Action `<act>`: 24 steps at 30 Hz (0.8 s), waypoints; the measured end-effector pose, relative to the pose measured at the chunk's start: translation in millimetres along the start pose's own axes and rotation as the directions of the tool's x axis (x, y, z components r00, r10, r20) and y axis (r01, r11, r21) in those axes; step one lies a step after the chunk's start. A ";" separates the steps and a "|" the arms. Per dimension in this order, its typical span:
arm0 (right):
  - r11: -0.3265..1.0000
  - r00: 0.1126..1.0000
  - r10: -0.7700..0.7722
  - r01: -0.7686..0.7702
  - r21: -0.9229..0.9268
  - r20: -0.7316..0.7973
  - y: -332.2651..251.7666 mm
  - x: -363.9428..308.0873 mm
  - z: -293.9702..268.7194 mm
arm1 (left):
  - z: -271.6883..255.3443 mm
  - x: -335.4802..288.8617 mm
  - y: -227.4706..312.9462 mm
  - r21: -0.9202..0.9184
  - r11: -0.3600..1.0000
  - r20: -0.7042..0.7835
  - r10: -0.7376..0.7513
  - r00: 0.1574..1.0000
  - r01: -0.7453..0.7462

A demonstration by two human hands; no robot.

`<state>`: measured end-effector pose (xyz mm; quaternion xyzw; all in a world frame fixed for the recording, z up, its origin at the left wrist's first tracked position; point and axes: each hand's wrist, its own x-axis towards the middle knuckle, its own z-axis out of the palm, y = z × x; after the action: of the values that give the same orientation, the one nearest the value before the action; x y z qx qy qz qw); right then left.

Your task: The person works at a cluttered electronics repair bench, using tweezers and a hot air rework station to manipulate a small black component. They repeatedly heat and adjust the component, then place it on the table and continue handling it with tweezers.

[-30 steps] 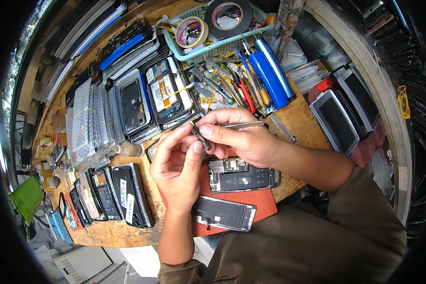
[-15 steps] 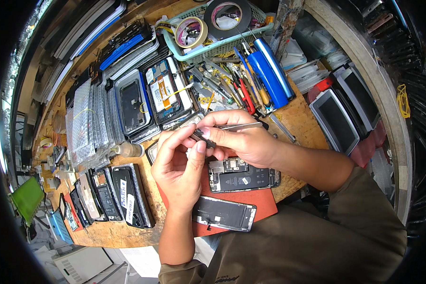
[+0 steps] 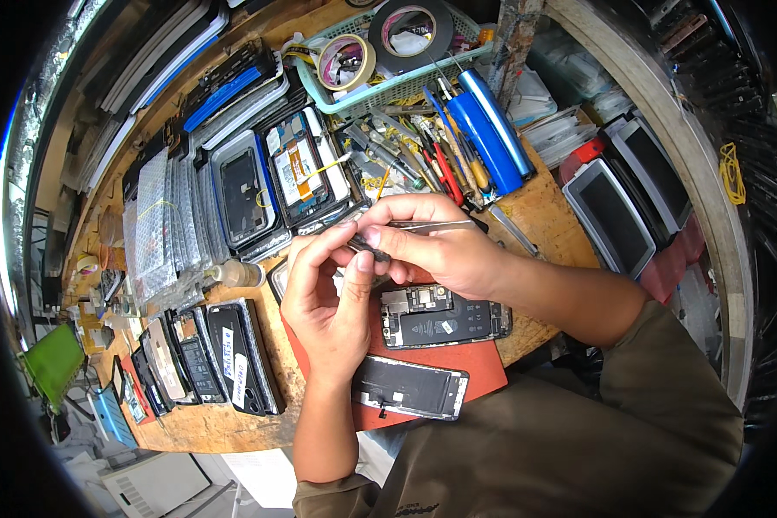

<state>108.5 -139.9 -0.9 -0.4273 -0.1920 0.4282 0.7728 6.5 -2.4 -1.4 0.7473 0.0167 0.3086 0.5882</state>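
Left hand (image 3: pixel 332 311) and right hand (image 3: pixel 440 246) pinch 1 small dark oblong part (image 3: pixel 377 254), far-left of the open black rectangular phone (image 3: pixel 446 324); the right also grips a slim silver metal tool (image 3: pixel 440 225). A loosened pinch, I'd say, could drop the part.

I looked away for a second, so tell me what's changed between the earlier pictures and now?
The small dark part has tipped from a steep slant to a flatter one between the left hand and right hand. Nothing new was grasped or released: the right hand still keeps the thin metal tool. The open phone and loose screen stayed on the red mat.
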 end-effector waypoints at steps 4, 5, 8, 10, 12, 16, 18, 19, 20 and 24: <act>0.994 0.997 -0.072 0.070 -0.080 -0.020 -1.8 -2.0 1.5 | 2.8 -2.7 -1.0 -0.064 0.998 -0.034 -0.021 0.999 0.019; 0.990 0.995 -0.098 0.095 -0.103 -0.025 -1.5 -1.7 2.0 | 2.3 -2.7 -1.7 -0.064 0.998 -0.041 -0.023 0.999 0.021; 0.929 0.950 -0.309 0.292 -0.227 -0.042 1.4 1.3 3.8 | -0.4 -2.2 -4.4 -0.054 0.997 -0.056 -0.053 0.997 0.050; 0.887 0.923 -0.382 0.353 -0.298 -0.045 3.5 1.4 4.3 | -1.2 -3.5 -5.4 -0.058 0.997 -0.069 -0.062 0.996 0.058; 0.842 0.897 -0.441 0.399 -0.363 -0.037 5.1 0.3 5.2 | -1.6 -4.3 -5.9 -0.043 0.998 -0.082 -0.051 0.995 0.047; 0.759 0.861 -0.509 0.450 -0.471 0.003 6.7 -5.7 6.1 | 0.2 -6.8 -7.4 0.012 1.000 -0.125 0.014 0.992 -0.013; 0.702 0.833 -0.553 0.488 -0.518 0.034 7.0 -7.1 6.7 | -0.4 -9.0 -7.5 0.048 0.999 -0.152 0.032 0.988 -0.025; 0.663 0.811 -0.583 0.513 -0.545 0.054 7.2 -6.8 7.1 | -1.1 -10.3 -7.4 0.071 0.997 -0.167 0.033 0.985 -0.021; 0.613 0.782 -0.618 0.540 -0.577 0.076 7.4 -6.6 7.3 | -1.7 -11.5 -7.7 0.081 0.997 -0.186 0.029 0.982 -0.014; 0.563 0.740 -0.670 0.555 -0.612 0.056 9.8 -6.5 8.1 | -2.9 -12.4 -10.7 0.106 0.994 -0.176 0.054 0.983 -0.035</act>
<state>94.6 -138.7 -4.0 -0.5892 -0.3802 0.0082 0.7129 -1.3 -1.4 -16.0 0.7459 0.0684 0.3862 0.5383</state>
